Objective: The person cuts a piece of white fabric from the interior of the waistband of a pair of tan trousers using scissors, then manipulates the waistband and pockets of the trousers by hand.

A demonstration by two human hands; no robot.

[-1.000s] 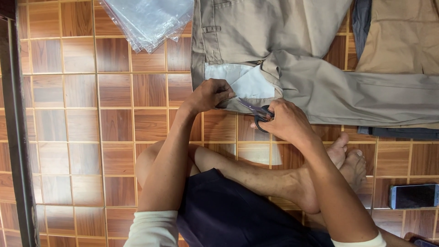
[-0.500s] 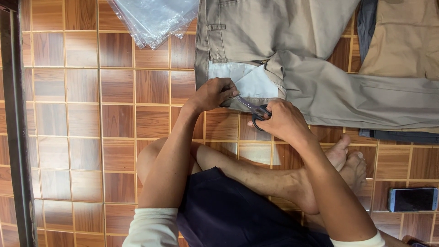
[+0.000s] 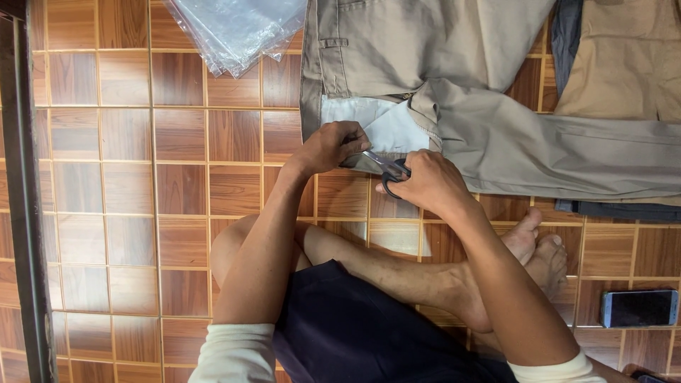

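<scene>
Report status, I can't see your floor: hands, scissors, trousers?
Left hand pinches white pocket lining of khaki cotton trousers. Right hand grips black-handled metal scissors, blades at the lining. Nothing blocking.

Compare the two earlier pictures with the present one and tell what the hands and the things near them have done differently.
Hardly anything changed. The left hand still pins the pale pocket lining of the khaki trousers, and the right hand still holds the scissors at its edge; both hands shifted only slightly. The plastic bags, the phone and the tiled floor stayed as they were.
</scene>
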